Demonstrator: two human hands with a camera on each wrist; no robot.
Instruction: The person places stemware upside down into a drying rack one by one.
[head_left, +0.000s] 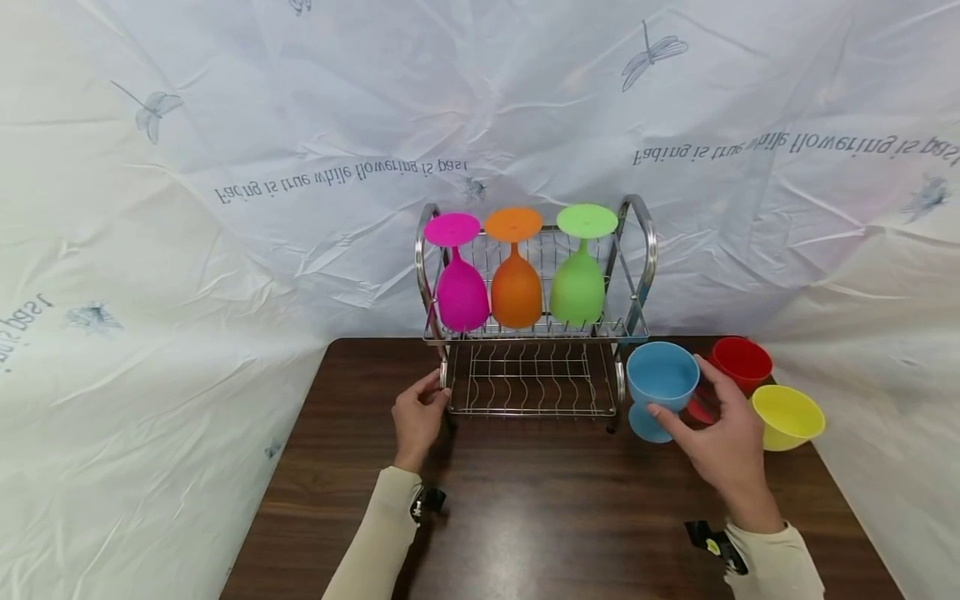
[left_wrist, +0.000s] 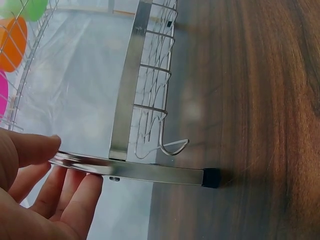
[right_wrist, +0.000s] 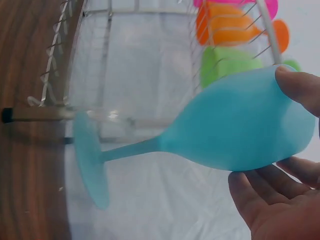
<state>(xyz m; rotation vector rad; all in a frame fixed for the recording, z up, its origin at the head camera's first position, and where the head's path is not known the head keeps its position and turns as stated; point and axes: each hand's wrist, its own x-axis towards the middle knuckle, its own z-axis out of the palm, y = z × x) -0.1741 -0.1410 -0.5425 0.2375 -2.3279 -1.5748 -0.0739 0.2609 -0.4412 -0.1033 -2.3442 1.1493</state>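
Observation:
My right hand [head_left: 723,437] grips a blue plastic goblet [head_left: 663,372] by its bowl, thumb on one side and fingers on the other. The goblet is upright, just right of a two-tier metal dish rack [head_left: 532,412]; the right wrist view shows its stem and foot free of the fingers. At the rack's left front, my left hand [head_left: 418,417] pinches the metal side post [left_wrist: 82,162] between thumb and fingers. On the upper tier, magenta [head_left: 462,292], orange [head_left: 516,287] and green [head_left: 577,287] goblets stand upside down in a row, feet up.
A red goblet [head_left: 742,362] and a yellow goblet [head_left: 787,417] stand upright at the table's right edge, close behind and beside my right hand. The lower rack tier has wavy wire rows. White printed sheeting [head_left: 337,208] hangs behind the dark wooden table [head_left: 517,517].

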